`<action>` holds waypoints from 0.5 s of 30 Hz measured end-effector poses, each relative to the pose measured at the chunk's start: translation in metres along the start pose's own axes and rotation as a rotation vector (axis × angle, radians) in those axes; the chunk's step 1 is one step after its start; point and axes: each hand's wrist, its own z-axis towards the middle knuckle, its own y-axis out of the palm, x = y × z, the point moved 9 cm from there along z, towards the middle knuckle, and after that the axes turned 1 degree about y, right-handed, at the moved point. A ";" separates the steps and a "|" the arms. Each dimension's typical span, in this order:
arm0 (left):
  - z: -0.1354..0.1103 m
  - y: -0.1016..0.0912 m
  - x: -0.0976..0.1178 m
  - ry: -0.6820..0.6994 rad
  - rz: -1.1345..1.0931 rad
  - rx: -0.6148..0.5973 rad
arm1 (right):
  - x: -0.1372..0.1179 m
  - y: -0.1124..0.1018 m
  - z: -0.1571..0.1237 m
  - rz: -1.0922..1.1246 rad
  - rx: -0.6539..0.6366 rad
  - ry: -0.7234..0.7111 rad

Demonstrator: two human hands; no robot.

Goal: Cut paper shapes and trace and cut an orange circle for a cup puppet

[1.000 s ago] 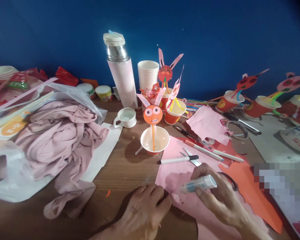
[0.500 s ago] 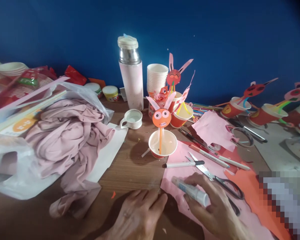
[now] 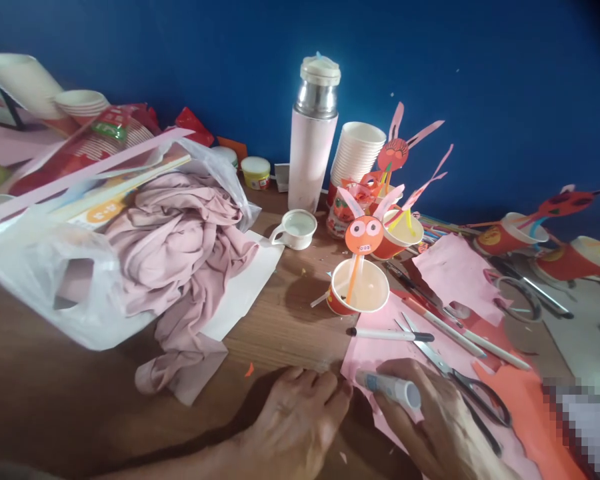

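Note:
My right hand (image 3: 423, 417) is closed round a whitish glue stick (image 3: 391, 389), tilted low over the sheet of pink paper (image 3: 365, 353). Beside it my left hand (image 3: 305, 417) rests low on the brown table, knuckles up and fingers curled under and pressed together. Whatever lies beneath those fingertips is hidden. Beyond the hands stands a paper cup (image 3: 334, 303) with an orange rabbit face (image 3: 364, 235) on a straw inside it. A black-and-white marker (image 3: 390, 335) and open scissors (image 3: 447, 370) lie on the pink paper near my right hand.
On the left a plastic bag (image 3: 95, 320) lies by a bundled pink cloth (image 3: 175, 227). A tall flask (image 3: 313, 153), stacked cups (image 3: 357, 157) and a small mug (image 3: 299, 230) stand at the back. Several decorated cups (image 3: 513, 235) line the right; orange paper (image 3: 535, 417) lies below.
The view has swung left, so the things sit further right in it. My right hand and the glue stick have come closer to my left hand, which stays low on the table.

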 end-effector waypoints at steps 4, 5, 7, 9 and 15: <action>0.001 0.001 0.000 -0.001 0.014 -0.036 | 0.010 0.019 0.008 0.126 -0.077 0.083; 0.002 0.000 0.000 -0.003 0.015 -0.035 | 0.010 0.022 0.009 0.145 -0.079 0.085; 0.002 0.000 0.000 -0.007 0.023 -0.045 | 0.009 0.023 0.011 0.164 -0.064 0.078; 0.004 0.001 0.000 -0.006 0.036 -0.065 | 0.009 0.024 0.012 0.178 -0.056 0.091; 0.005 0.005 0.001 0.008 0.048 -0.058 | 0.013 0.027 0.014 0.162 -0.065 0.119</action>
